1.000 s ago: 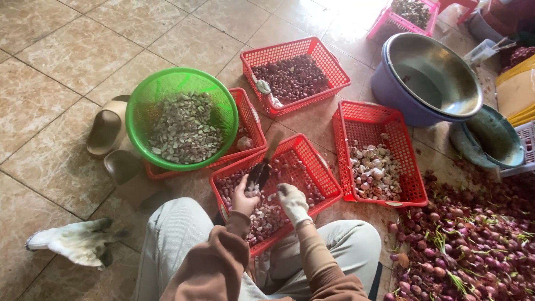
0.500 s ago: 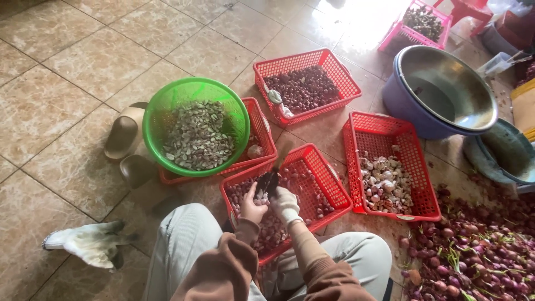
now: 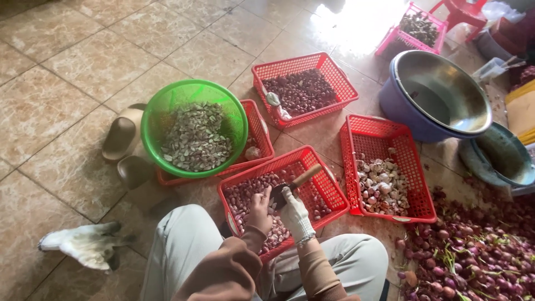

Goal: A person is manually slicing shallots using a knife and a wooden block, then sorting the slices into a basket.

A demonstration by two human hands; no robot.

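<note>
1. Two hands over red basket (image 3: 334, 195) of peeled shallots, just in front of knees.
2. Left hand (image 3: 259, 209): bare, fingers curled around a small shallot (image 3: 266, 196), held against blade.
3. Right hand (image 3: 294, 214): white-gloved, clenched on wooden-handled knife (image 3: 292, 187), handle angled up and right.
4. Green colander (image 3: 194, 128) of peelings to the left; second red basket (image 3: 384, 178) of pale peeled bulbs to the right.

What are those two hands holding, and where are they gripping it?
The gloved right hand holds a knife near where blade meets wooden handle. The bare left hand seems to pinch a small shallot; its grip is hidden.
</note>
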